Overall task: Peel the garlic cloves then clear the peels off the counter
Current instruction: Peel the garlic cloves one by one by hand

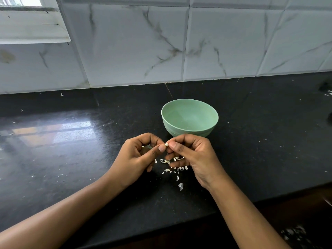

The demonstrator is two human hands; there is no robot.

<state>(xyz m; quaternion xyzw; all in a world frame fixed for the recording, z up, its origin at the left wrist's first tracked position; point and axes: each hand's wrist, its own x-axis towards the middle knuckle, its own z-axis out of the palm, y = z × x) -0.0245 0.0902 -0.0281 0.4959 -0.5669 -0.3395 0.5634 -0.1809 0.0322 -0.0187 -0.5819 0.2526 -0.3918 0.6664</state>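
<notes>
Green bowl [189, 118] on black counter [71, 168] | left hand [136, 159], right hand [195, 155] both pinch garlic clove [166, 144] | peels [168, 170] beneath

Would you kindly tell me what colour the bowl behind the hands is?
The bowl is a plain pale green, inside and out; the head view shows it best.

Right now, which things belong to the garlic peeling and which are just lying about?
In the job: garlic clove, pinched by left hand and right hand; peels on the counter; green bowl, probably for cloves.
Just there: window frame; tiled wall; scraps at lower right.
</notes>
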